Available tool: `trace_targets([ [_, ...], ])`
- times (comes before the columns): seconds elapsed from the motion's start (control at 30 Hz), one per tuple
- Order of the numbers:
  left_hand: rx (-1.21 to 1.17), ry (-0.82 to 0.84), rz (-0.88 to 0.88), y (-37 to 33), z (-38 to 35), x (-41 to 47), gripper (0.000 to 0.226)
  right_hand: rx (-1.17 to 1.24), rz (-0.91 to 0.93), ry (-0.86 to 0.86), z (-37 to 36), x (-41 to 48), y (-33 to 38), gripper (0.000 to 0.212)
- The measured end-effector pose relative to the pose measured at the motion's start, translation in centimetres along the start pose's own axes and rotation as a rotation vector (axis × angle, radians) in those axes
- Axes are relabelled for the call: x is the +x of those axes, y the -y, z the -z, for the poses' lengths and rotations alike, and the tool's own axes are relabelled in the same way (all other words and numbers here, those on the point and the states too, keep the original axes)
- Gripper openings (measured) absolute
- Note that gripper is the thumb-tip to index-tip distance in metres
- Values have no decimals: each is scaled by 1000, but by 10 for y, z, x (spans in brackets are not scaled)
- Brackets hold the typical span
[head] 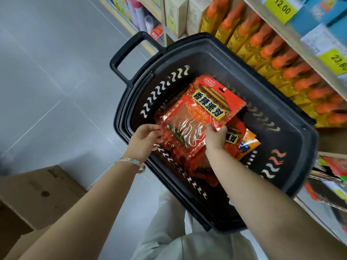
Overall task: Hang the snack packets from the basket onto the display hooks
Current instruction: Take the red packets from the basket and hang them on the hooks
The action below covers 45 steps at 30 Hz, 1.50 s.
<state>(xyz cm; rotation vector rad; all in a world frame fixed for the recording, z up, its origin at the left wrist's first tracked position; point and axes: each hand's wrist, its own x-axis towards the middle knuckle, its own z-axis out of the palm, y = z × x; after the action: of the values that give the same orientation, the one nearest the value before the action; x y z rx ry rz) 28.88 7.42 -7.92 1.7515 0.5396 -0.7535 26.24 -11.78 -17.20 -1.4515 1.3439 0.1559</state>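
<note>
The pick-up step is in hand. At frame centre a red packet point(199, 113) is held just over the basket point(206, 59), its hang hole point(224, 89) toward the upper right. The left hand point(148, 139) pinches the packet's lower left edge with curled fingers, and the right hand point(216, 136) grips the lower right corner. Spare packets point(234, 136) lie beneath. No hooks show, so the next move is probably to lift it clear and find one.
</note>
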Motion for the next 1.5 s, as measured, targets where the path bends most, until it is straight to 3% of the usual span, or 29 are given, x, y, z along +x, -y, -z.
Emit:
trace_targets([
  [0.1, 11, 11, 49, -7, 0, 1, 11, 72, -41, 24, 36, -6, 13, 42],
  [0.17, 29, 7, 48, -12, 0, 2, 14, 184, -108, 75, 62, -8, 22, 27],
  [0.27, 112, 4, 13, -21, -5, 7, 32, 295, -152, 218, 91, -19, 37, 17],
  [0.37, 144, 196, 172, -35, -21, 8, 62, 267, -202, 410, 97, -26, 39, 18],
  [0.47, 14, 272, 308, -35, -40, 5, 46, 232, -305, 540, 85, -27, 30, 16],
  [0.53, 98, 148, 248, -22, -47, 8, 32, 200, -338, 501, 80, -18, 18, 24],
  [0.7, 343, -10, 96, -4, -50, 16, 25, -26, -316, 109, 97, 26, -35, 51],
  [0.9, 435, 27, 124, 2, -56, 27, 31, -153, -422, 79, 87, 49, -74, 98],
  [1.0, 466, 21, 102, 4, -57, 28, 30, -154, -400, -4, 81, 50, -79, 107],
  [1.1, 421, 17, 104, 4, -59, 28, 27, -103, -333, -54, 86, 42, -83, 96],
  [1.27, 274, 4, 80, -6, -57, 13, 21, 27, -182, 17, 104, 13, -67, 52],
  [1.37, 245, -11, 40, -22, -55, -7, 31, 66, -98, 87, 121, -15, -44, 37],
  [1.5, 361, -20, -118, -49, -54, -43, 41, 130, 105, -11, 152, -57, -17, 23],
])
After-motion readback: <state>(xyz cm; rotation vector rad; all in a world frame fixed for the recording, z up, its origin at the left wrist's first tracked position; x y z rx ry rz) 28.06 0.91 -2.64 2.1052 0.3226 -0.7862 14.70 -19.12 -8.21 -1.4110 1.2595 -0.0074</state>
